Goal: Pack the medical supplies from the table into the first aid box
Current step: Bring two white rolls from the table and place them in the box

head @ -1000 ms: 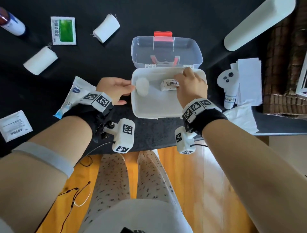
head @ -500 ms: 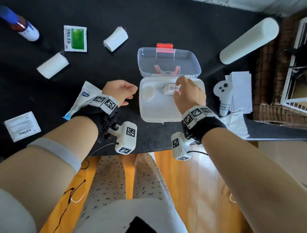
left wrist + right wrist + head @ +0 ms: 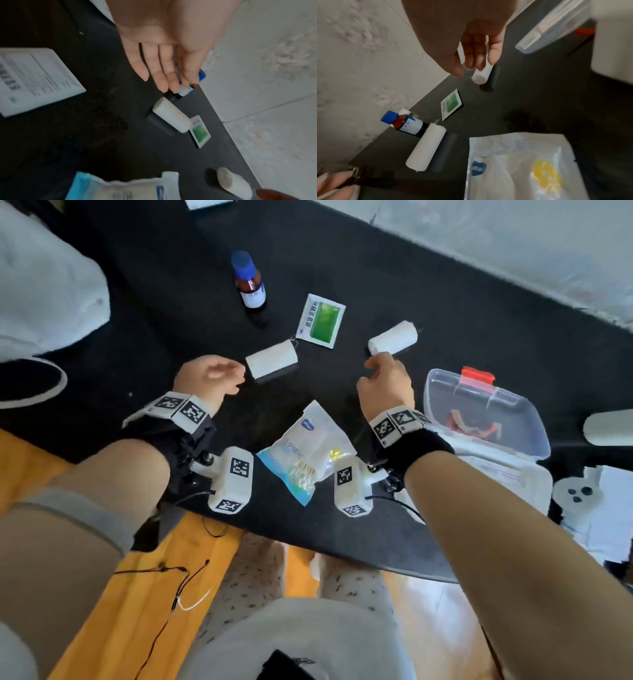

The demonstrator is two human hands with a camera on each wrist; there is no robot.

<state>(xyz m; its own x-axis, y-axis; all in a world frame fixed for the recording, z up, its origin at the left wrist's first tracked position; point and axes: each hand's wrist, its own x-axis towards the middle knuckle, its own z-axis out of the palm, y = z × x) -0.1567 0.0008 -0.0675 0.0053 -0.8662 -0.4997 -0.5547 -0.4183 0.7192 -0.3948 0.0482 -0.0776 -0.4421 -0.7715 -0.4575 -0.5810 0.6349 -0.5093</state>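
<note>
Two white bandage rolls lie on the black table. My left hand (image 3: 236, 374) hovers with straight fingers just short of the left roll (image 3: 272, 361) and holds nothing; in the left wrist view the hand (image 3: 171, 83) hangs above the same roll (image 3: 171, 116). My right hand (image 3: 373, 364) reaches the near end of the right roll (image 3: 394, 338); its relaxed fingers (image 3: 471, 67) hang over that roll (image 3: 482, 74) without gripping it. The first aid box (image 3: 534, 484) stands open at the right, its clear lid (image 3: 479, 405) raised. A cotton swab bag (image 3: 308, 450) lies between my wrists.
A brown bottle with a blue cap (image 3: 251, 285) and a green sachet (image 3: 322, 320) lie beyond the rolls. A flat white packet (image 3: 34, 79) lies left. A white controller (image 3: 579, 494), papers (image 3: 613, 508) and a white cylinder (image 3: 609, 428) sit right of the box.
Both hands left the box and moved left and outward to the bandage rolls. The right hand let go of the small labelled carton inside the box. The head view swung left.
</note>
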